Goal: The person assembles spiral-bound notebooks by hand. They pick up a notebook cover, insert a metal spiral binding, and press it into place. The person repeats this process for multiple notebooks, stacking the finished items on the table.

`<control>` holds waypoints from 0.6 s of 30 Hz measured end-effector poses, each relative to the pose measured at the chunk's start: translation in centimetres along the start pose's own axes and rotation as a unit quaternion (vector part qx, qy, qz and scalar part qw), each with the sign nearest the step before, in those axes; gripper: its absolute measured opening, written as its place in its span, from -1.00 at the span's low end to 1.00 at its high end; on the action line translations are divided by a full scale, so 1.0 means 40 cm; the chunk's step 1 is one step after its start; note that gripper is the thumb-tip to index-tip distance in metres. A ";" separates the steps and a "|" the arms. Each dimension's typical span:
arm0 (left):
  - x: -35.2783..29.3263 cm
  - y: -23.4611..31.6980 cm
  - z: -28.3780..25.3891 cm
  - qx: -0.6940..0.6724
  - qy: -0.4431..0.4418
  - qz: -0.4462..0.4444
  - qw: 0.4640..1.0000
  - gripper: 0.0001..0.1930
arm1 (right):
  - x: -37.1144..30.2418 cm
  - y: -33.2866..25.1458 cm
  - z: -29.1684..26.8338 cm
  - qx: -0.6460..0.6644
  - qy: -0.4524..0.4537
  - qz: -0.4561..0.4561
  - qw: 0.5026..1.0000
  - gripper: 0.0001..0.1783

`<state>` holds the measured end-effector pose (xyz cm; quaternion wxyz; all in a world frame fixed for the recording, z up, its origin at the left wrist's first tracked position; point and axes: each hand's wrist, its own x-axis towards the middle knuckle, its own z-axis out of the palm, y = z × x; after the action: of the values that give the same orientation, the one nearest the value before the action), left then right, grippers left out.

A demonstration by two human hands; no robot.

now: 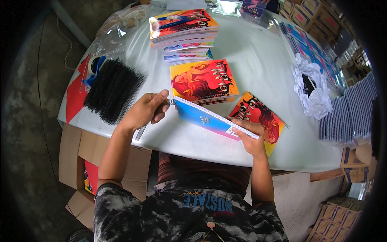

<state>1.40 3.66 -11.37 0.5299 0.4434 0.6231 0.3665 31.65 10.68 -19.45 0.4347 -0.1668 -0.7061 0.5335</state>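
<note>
I'm holding a blue-and-pink notebook (195, 115) above the worktop (296, 147) with both hands.
Through the head camera I'm seeing the left hand (147, 108) pinching a dark spiral coil (172, 102) at the notebook's left end, the right hand's (253, 137) fingers gripping its other end; red-and-yellow notebooks (201, 80) are lying just beyond.

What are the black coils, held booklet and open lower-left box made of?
Black coils: perhaps dull plastic or coated wire; thin loops.
Held booklet: seemingly smooth printed card cover, layered white paper pages.
Open box: apparently matte cardboard, brown with folded flaps.
</note>
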 end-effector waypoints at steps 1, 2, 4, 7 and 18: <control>0.002 0.014 -0.001 -0.015 0.004 -0.038 0.999 -0.49 | 0.001 0.010 0.000 0.003 -0.004 -0.015 1.000 -0.65; 0.010 0.019 -0.008 -0.042 -0.021 -0.067 0.997 -0.49 | 0.001 0.015 -0.001 0.006 -0.008 -0.029 1.000 -0.64; 0.026 0.026 -0.036 -0.095 -0.068 -0.125 0.985 -0.48 | 0.002 0.013 -0.002 0.004 -0.016 -0.035 0.999 -0.63; 0.024 0.036 -0.051 -0.074 -0.091 -0.076 0.990 -0.60 | 0.004 0.008 -0.005 0.006 -0.034 -0.034 0.999 -0.64; -0.030 0.109 -0.009 0.501 0.013 0.253 0.827 -0.72 | -0.006 -0.018 0.022 -0.025 0.024 0.055 0.998 -0.74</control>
<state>1.80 4.01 -6.84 0.1152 0.7853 0.5940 0.1309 31.24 9.70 -18.98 0.4171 -0.2289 -0.6985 0.5346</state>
